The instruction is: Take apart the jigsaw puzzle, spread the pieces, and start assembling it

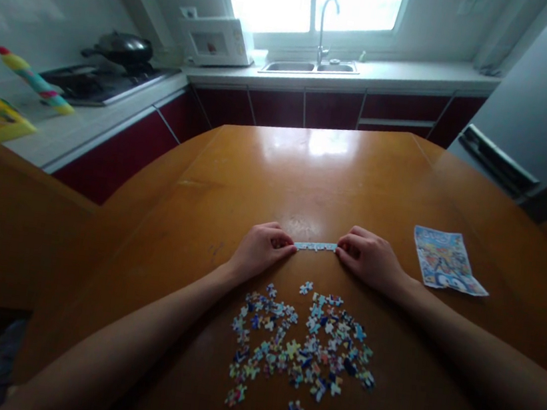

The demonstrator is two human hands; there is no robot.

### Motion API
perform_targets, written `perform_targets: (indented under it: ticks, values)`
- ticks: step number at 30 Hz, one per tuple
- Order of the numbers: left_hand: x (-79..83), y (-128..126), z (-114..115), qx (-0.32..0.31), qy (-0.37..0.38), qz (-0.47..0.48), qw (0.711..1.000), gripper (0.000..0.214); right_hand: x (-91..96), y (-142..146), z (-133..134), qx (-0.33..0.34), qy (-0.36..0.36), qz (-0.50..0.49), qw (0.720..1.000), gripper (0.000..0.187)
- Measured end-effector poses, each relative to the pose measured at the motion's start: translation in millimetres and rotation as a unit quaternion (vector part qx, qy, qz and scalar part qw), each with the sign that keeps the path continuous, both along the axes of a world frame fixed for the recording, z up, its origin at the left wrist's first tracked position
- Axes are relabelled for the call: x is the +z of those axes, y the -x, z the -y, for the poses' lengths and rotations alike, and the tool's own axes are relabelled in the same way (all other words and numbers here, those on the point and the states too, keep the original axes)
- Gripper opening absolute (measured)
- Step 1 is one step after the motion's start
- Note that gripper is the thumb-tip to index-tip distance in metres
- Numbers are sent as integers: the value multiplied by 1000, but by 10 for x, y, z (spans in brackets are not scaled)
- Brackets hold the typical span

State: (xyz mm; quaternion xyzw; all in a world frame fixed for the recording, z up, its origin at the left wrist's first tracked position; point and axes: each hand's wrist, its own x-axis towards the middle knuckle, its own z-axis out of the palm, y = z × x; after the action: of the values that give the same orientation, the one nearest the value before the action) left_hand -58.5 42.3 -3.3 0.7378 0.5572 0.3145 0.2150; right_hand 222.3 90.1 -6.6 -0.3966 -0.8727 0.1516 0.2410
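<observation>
A short joined row of pale blue puzzle pieces [315,245] lies on the wooden table [338,173]. My left hand [262,247] pinches its left end with curled fingers. My right hand [367,256] pinches its right end the same way. Nearer to me, several loose colourful puzzle pieces [300,346] are scattered across the table, and a single piece [306,287] lies just below the row.
A printed picture sheet [445,260] lies on the table to the right of my right hand. Behind the table runs a kitchen counter with a sink and tap [317,63], a white microwave [217,41] and a pan on a stove [122,49].
</observation>
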Motion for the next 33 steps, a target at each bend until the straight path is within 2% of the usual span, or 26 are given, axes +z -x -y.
perform_targets:
  ticks: [18,24,29,33]
  values:
    - [7,-5,-39,-7,-13,-4,1000,14,38,15,6,-14,16,-14,1000,15]
    - [-14,-10,-10,32,-31,43,998,17,9,-14,-30,-20,26,-41,999,17]
    - [40,-22,36,-16,-74,-5,997,14,-1,-22,-51,-15,35,-53,998,17]
    - [68,-30,46,-47,-78,-17,996,15,-10,-25,-65,-11,40,-63,997,17]
